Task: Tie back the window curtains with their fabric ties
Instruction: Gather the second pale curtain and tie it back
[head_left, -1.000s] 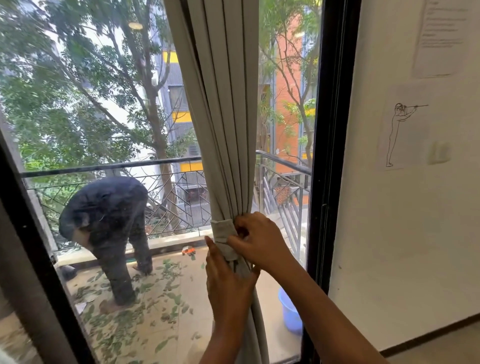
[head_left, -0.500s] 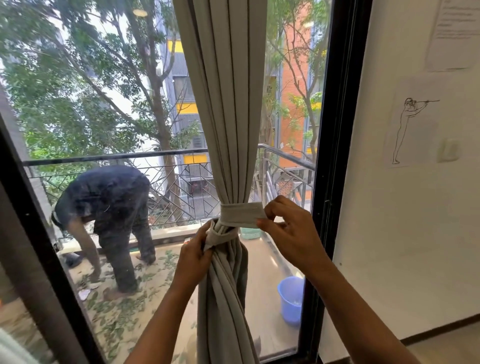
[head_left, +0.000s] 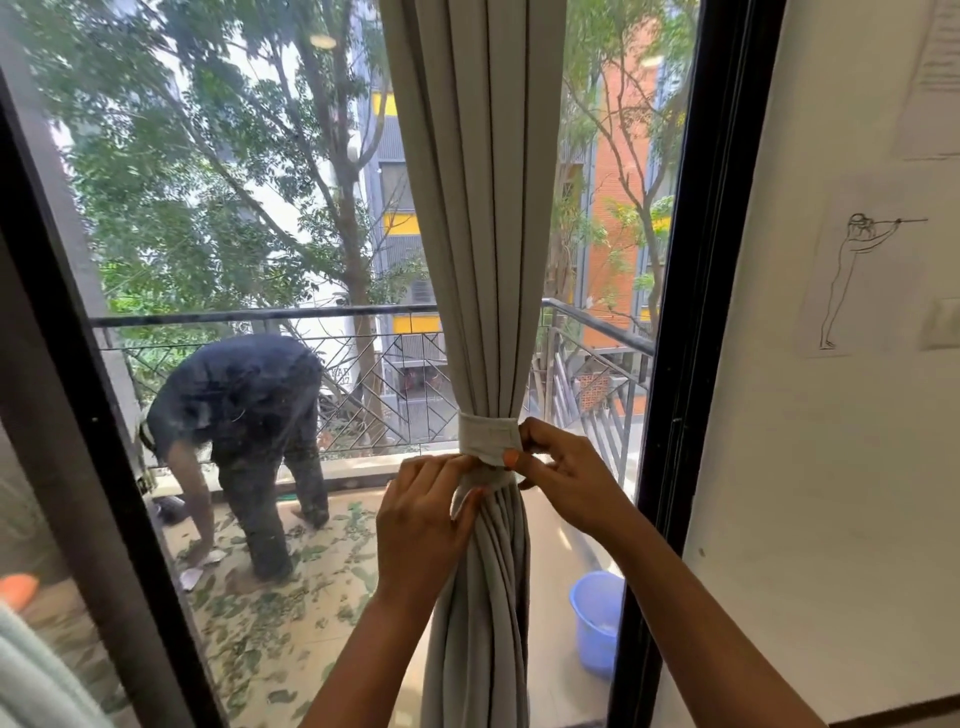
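Now: both hands work at the fabric tie (head_left: 488, 439), cinching the gathered curtain (head_left: 483, 208).
Left hand (head_left: 421, 525): fingers curled, pinching the loose tail (head_left: 467, 491) just below the wrap, probably to keep tension on it. Right hand (head_left: 566, 478): thumb and forefinger closed on the wrap's right edge, steadying it so it does not slide. The tie sits between and just above the fingertips, wound round the curtain. The fingers hide whether the end is knotted or tucked. Beyond the fingers: window frame (head_left: 691, 312), blue bucket (head_left: 597, 618) outside.
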